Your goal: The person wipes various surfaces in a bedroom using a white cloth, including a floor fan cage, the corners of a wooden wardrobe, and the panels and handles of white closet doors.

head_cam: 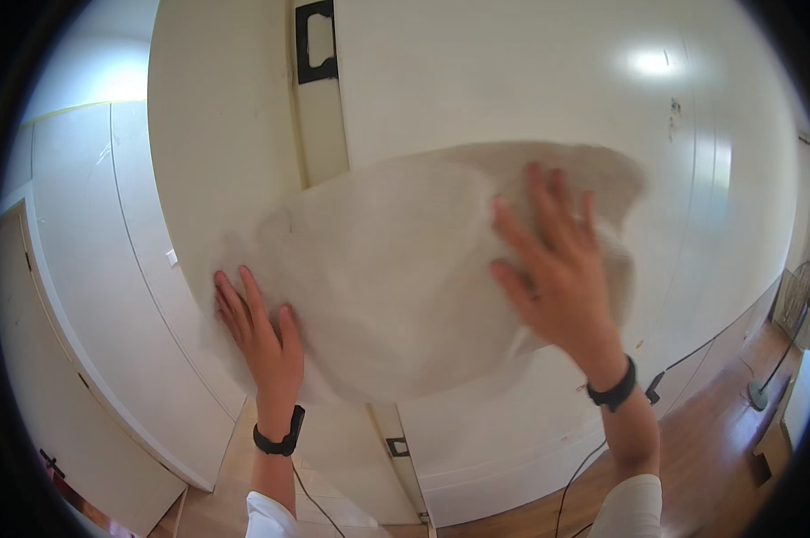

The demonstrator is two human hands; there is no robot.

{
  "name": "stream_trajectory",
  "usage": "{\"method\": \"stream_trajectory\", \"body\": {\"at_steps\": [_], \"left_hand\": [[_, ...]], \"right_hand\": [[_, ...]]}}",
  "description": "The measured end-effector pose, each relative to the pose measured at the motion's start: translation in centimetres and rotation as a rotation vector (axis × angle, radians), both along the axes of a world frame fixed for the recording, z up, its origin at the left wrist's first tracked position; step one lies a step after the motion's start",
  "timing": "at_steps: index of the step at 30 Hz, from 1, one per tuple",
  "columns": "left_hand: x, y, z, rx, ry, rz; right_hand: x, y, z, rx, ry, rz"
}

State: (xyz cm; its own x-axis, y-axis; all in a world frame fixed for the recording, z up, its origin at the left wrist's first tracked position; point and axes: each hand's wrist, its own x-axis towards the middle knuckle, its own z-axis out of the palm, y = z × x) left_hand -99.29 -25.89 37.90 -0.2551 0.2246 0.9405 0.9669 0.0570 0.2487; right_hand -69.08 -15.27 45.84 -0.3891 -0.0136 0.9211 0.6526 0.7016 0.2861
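A thin, off-white sheet of cloth or similar soft material (405,269) lies across the front of a tall white panel (486,81), its outline blurred and creased. My right hand (560,262) rests on the sheet's right part with fingers spread. Lower down, my left hand (264,336) is at the sheet's left end, fingers extended and thumb apart. Neither hand has fingers closed around anything. Each wrist wears a dark band. Behind the sheet, part of the vertical joint between the white panel and a cream panel (223,114) is hidden.
Black rectangular fittings with cut-outs sit along the joint, one above (316,42) and one below (397,446). At left stands a door (75,376) with a black handle. Cables (580,467) trail down to the wooden floor (701,444). A standing fan (792,302) is at far right.
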Motion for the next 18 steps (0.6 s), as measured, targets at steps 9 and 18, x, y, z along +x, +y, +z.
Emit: {"method": "stream_trajectory", "body": {"at_steps": [9, 18], "left_hand": [[0.9, -2.0, -8.1, -0.654, 0.317, 0.094], [-1.2, -1.8, 5.1, -0.190, -0.152, -0.220]], "right_hand": [[-1.8, -1.5, -6.8, -0.577, -0.397, 0.347], [0.5, 0.8, 3.9, -0.069, -0.045, 0.051]]}}
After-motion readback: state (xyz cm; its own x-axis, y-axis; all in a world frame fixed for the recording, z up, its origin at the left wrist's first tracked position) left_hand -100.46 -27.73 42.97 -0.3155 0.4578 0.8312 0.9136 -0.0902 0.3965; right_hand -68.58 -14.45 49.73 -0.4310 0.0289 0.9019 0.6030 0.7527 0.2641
